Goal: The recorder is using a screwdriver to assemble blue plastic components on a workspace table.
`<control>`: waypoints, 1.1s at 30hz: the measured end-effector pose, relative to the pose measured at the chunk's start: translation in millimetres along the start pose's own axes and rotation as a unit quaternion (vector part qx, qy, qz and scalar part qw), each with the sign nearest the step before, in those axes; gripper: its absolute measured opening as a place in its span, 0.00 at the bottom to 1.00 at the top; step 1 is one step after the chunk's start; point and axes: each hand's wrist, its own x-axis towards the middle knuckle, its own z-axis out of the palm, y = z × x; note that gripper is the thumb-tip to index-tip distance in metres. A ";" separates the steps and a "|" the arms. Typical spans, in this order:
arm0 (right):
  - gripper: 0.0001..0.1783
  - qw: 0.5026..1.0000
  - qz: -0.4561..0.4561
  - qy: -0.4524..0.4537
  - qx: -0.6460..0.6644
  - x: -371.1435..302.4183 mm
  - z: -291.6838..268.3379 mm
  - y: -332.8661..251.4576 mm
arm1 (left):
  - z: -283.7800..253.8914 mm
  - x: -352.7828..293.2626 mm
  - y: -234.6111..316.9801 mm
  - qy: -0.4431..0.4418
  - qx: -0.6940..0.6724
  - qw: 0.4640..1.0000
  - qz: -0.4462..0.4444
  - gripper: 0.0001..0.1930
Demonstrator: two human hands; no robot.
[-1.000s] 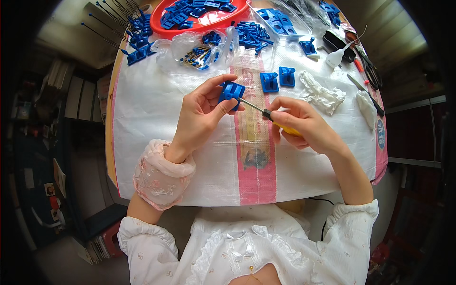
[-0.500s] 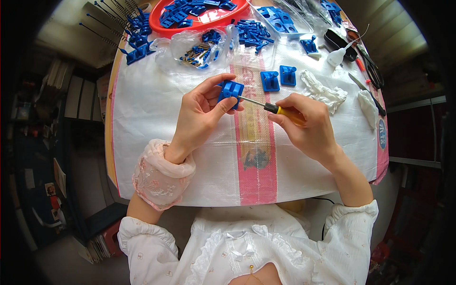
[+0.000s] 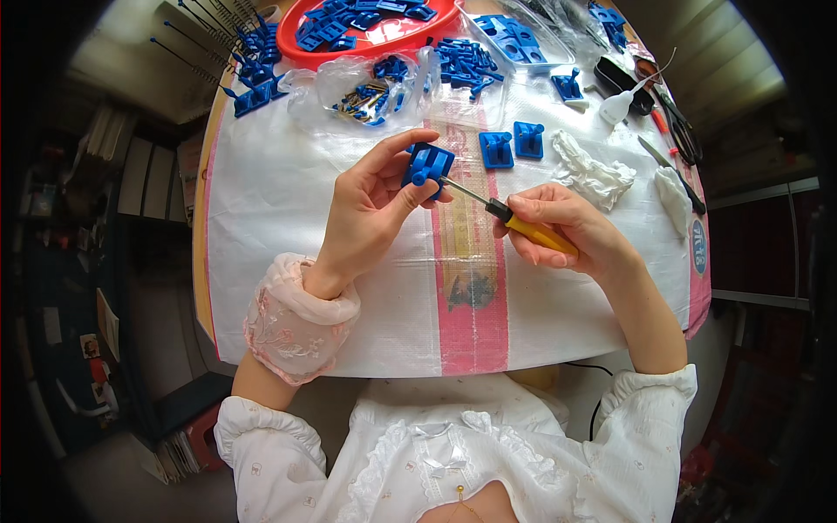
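Note:
My left hand (image 3: 377, 202) is closed round a small blue plastic bracket (image 3: 430, 164), raised above the covered table, with the thumb and fingers gripping its sides. From the right, the metal shaft of a screwdriver (image 3: 544, 234) with a yellow and black handle reaches the bracket's right side; the tip is hidden there. My right hand (image 3: 567, 225) grips that handle between thumb and fingers, the handle's yellow end showing below the fingers. Two similar blue brackets, one (image 3: 496, 150) nearer and one (image 3: 528, 139) to its right, stand on the table just beyond my hands.
A red basin (image 3: 375, 44) of blue parts stands at the far side. Nearer are a plastic bag (image 3: 314, 98) with brass-coloured and blue pieces and a pile of blue parts (image 3: 468, 63). Crumpled white tissue (image 3: 595, 171), a glue bottle (image 3: 615, 106) and scissors (image 3: 684, 131) lie at right.
My right fingers have rolled round the screwdriver handle, now showing more of its yellow side. The bracket in my left hand has shifted slightly right and tilted a little.

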 end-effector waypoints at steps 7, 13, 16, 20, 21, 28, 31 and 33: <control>0.19 0.981 -0.033 0.091 -0.165 -1.3 14.3 -2.5 | 2.1 0.1 -4.8 0.028 0.001 1.000 -0.007 0.24; 0.11 0.786 -0.262 0.242 -0.505 3.8 24.5 12.0 | 4.5 0.3 -3.7 0.031 0.020 0.999 -0.040 0.23; 0.12 0.660 -0.354 0.232 -0.621 4.6 23.6 13.9 | 3.9 1.4 -4.1 0.029 0.006 0.998 -0.048 0.22; 0.13 0.615 -0.388 0.188 -0.661 4.3 20.2 12.0 | 0.6 1.1 0.9 0.029 -0.043 0.995 -0.080 0.22; 0.14 0.608 -0.394 0.187 -0.664 4.4 17.0 12.8 | 1.9 1.6 0.2 0.027 -0.041 0.996 -0.075 0.22; 0.13 0.570 -0.379 0.194 -0.702 0.8 20.0 10.0 | 1.2 0.5 -2.5 0.020 -0.016 0.998 -0.061 0.22; 0.12 0.623 -0.360 0.192 -0.668 3.8 13.8 12.7 | 3.9 -0.1 -0.2 0.017 0.019 0.999 -0.031 0.22; 0.11 0.664 -0.341 0.182 -0.640 3.9 13.7 12.4 | 4.3 -0.1 0.6 0.012 0.021 0.999 -0.039 0.22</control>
